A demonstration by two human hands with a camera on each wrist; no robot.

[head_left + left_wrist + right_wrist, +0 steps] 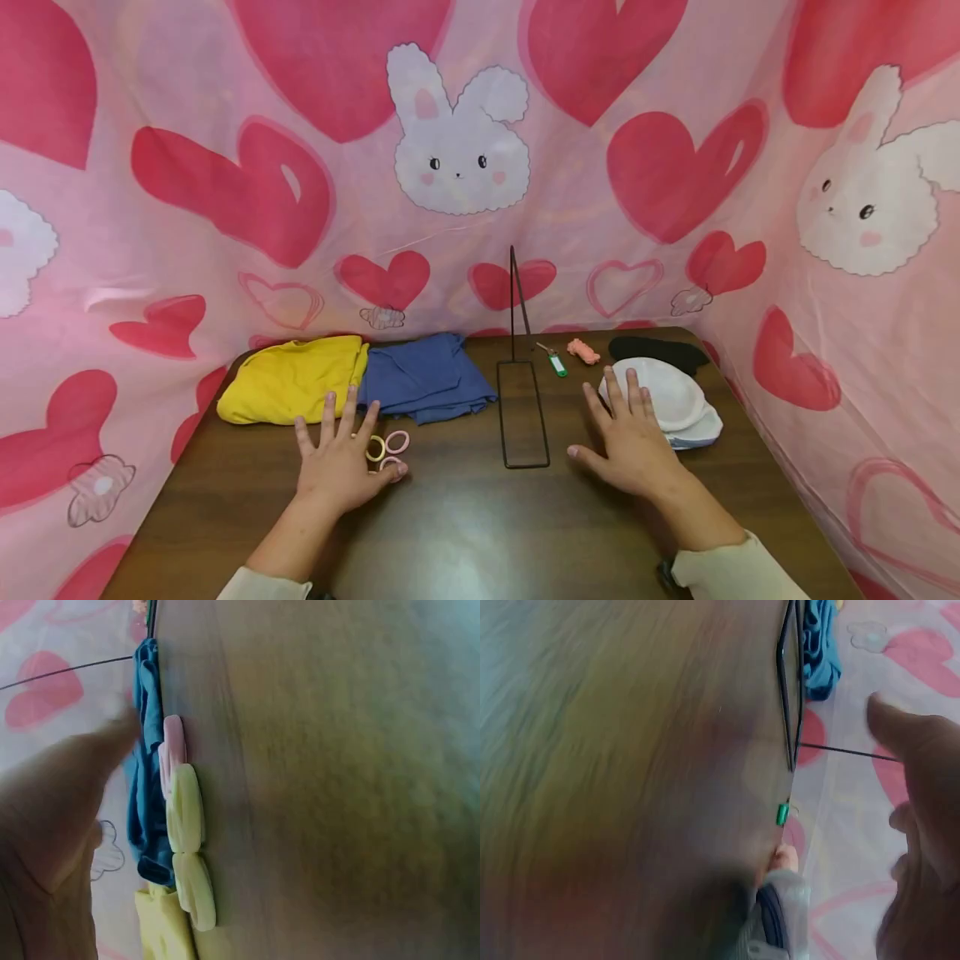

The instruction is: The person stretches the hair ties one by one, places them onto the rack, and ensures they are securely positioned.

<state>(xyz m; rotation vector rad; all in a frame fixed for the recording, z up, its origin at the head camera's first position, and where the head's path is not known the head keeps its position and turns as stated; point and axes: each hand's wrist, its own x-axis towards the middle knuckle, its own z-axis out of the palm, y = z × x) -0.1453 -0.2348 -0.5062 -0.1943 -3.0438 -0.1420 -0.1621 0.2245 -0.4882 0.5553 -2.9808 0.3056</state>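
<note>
My left hand [337, 467] hovers over the table's left half, fingers spread straight and holding nothing. Close by its thumb lie several pink and yellow ring-shaped hair ties [397, 442], which the hand partly covers; the left wrist view shows pale yellow ties [185, 808] and a pink one [172, 742]. Beyond the fingertips are a folded yellow cloth [292, 379] and a folded blue cloth [427, 375]. Also spread and holding nothing, my right hand [633, 450] is nearest a white rounded item [667, 392], whose kind I cannot tell. Its fingers overlap that item in the head view.
Between the hands stands a black wire frame [525, 465] with a tall upright. Behind it are a green-tagged key [557, 364], a bundle of coral cord [583, 351] and a black cloth-like item [660, 353]. A pink heart-and-rabbit curtain [570, 183] borders the brown table [480, 517].
</note>
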